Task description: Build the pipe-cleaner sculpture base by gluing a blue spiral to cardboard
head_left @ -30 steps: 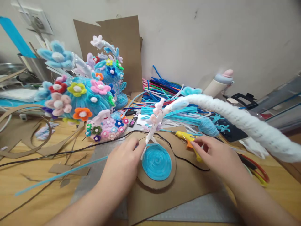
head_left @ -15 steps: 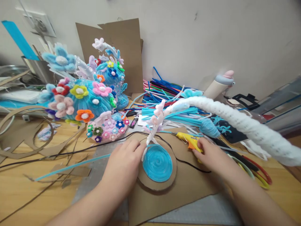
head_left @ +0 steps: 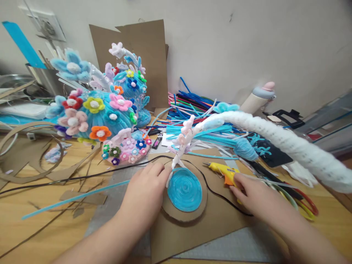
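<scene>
My right hand (head_left: 249, 194) is wrapped around the handle of a yellow hot glue gun (head_left: 221, 169), its nozzle pointing left. My left hand (head_left: 148, 189) is closed at the left edge of a round cardboard disc (head_left: 183, 217), fingertips hidden. A blue pipe cleaner (head_left: 77, 200) trails out leftward from under that hand. Coiled blue pipe cleaner (head_left: 184, 190) covers the middle of the disc. Just behind the coil rises a white wrapped stem (head_left: 180, 152) with small pink flowers, joining a thick white fuzzy arch (head_left: 275, 134) that bends to the right.
The disc lies on a cardboard sheet (head_left: 189, 238), crossed by a black cord (head_left: 220, 192). Flower-covered blue pieces (head_left: 101, 113) stand at left, near cardboard offcuts (head_left: 30, 176). Pipe cleaner bundles (head_left: 198, 132) lie behind. Pliers (head_left: 305, 205) and a bottle (head_left: 257, 97) are at right.
My right hand has drawn the glue gun slightly right and down, away from the disc. The pipe cleaner's free end reaches farther left and lower. My left hand stays in place.
</scene>
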{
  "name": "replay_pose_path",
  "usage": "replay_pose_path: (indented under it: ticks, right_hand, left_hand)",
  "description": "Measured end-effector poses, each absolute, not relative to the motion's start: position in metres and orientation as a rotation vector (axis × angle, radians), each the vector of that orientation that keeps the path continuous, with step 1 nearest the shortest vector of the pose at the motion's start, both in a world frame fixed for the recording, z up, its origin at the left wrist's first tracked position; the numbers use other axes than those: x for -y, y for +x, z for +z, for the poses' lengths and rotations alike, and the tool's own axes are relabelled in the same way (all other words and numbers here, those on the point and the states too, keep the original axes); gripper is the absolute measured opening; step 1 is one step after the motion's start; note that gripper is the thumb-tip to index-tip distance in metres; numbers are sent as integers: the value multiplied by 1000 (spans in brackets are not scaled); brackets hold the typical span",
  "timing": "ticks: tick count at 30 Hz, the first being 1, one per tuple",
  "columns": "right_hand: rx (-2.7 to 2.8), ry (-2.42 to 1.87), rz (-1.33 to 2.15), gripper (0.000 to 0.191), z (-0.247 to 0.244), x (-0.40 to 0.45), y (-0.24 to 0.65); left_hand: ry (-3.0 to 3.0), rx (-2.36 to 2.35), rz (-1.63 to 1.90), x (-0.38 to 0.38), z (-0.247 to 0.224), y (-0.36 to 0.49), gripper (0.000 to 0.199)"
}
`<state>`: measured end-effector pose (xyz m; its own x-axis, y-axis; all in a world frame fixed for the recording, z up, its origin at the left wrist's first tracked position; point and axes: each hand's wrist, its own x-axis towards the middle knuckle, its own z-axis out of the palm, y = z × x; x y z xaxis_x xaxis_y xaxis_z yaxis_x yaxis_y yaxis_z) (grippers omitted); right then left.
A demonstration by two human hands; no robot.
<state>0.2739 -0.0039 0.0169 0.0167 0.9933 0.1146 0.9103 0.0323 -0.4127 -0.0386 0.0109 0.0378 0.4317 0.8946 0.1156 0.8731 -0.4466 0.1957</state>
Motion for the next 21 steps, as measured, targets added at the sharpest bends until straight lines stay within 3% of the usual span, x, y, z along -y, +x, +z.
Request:
replay_pose_path:
  ticks: [3,8,15,21]
  right_hand:
    - [2156,-1964,-62,20,30,7,256]
    - [2493,-1339,264,31,49,-8,200]
    - [2340,-1338,-73,27,28,-26,178]
    - [2369,-1376,-123,30,26,-24,179]
  left_hand:
    - [2552,-1596,328,-10,37,-38,50]
    - [2555,-1599,441,-7,33,-35,49]
    - [2563,-1594,710,-15,31,-29,41]
    - [2540,-1606,738,-18,32,-30,37]
